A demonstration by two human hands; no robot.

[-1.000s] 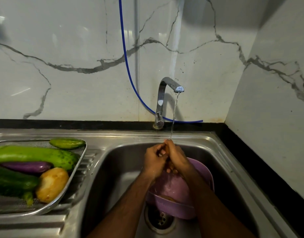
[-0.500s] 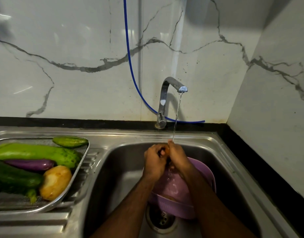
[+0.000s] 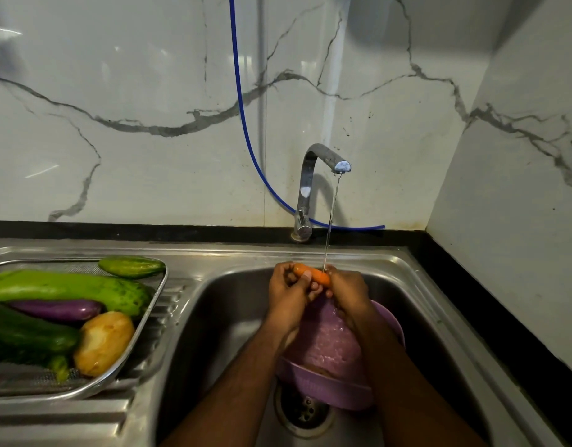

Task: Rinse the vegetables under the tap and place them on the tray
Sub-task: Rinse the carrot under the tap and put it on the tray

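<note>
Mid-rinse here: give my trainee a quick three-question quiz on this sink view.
1. True or false: the tap is running.
2. Which vegetable do the left hand and right hand hold under the water?
A potato
B carrot
C eggplant
3. Fill in: the tray sits to the ____ of the sink basin.

Key: 1 true. 2 B, the carrot. 3 left.

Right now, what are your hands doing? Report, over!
Left hand and right hand both grip the carrot under the tap stream. Tray already holds rinsed vegetables. Nothing in the way. Over.
</note>
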